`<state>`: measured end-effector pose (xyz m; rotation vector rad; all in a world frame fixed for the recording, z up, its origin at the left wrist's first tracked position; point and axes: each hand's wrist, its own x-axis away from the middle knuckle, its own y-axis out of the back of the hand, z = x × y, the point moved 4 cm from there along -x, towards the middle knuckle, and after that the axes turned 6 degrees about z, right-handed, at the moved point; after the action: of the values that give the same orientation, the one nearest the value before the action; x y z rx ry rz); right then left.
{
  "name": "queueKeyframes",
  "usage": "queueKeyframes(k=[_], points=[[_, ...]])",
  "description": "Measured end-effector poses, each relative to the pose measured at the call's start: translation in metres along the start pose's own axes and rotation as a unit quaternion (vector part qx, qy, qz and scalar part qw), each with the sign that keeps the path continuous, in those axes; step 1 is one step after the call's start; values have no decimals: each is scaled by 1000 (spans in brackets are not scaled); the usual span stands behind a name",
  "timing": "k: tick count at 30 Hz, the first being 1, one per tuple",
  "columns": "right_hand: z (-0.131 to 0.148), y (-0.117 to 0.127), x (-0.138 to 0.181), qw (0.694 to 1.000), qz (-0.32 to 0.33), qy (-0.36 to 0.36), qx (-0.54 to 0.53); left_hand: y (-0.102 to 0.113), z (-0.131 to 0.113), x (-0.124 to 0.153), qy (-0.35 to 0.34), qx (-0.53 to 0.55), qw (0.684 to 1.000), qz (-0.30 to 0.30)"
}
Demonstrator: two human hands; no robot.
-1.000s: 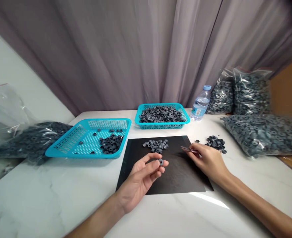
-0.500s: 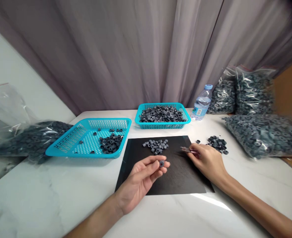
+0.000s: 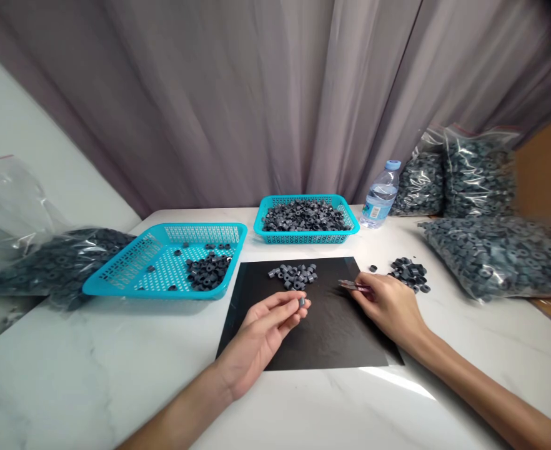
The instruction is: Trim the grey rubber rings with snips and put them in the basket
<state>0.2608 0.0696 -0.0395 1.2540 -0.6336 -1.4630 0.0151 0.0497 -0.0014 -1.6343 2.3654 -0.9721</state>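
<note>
Between the thumb and fingers of my left hand [image 3: 268,328] is a small, thick grey ring [image 3: 302,302], its side turned toward me, held above the black mat [image 3: 313,350]. My right hand [image 3: 388,303], over the mat's right edge, grips a slim metal tool [image 3: 350,285] with a reddish body. Its tip points left; the exact kind cannot be made out. A loose pile of similar grey rings [image 3: 295,275] lies on the mat, just beyond my left fingertips. To the right of the mat, another pile of darker rings [image 3: 409,274] rests beside my right hand.
A turquoise basket [image 3: 116,285] with some rings stands left; a fuller turquoise basket [image 3: 306,238] stands behind the mat. A water bottle [image 3: 379,197] is at the back right. Filled plastic bags [image 3: 500,256] line the right side, and another bag [image 3: 64,256] lies far left.
My left hand has shifted slightly left and up, and the ring in it has turned from showing its hole to showing its side. My right hand has barely moved.
</note>
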Motion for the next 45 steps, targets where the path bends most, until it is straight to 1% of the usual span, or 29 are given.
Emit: queueKeyframes(k=[6, 13, 17, 20, 29, 45], points=[[0, 4, 1, 1000, -23, 3, -1, 3, 1, -1, -17, -38, 999, -19], [-2, 3, 1, 1000, -21, 7, -6, 2, 3, 1, 1, -118, 993, 17], [-2, 2, 1, 1000, -17, 4, -11, 0, 2, 0, -19, -142, 989, 29], [-3, 2, 1, 1000, -12, 4, -14, -1, 1, -2, -32, -143, 989, 29], [-4, 0, 1, 1000, 3, 3, -22, -6, 1, 0, -31, -134, 990, 33], [-2, 0, 0, 999, 29, 7, -25, -3, 5, -2, -29, -122, 991, 46]])
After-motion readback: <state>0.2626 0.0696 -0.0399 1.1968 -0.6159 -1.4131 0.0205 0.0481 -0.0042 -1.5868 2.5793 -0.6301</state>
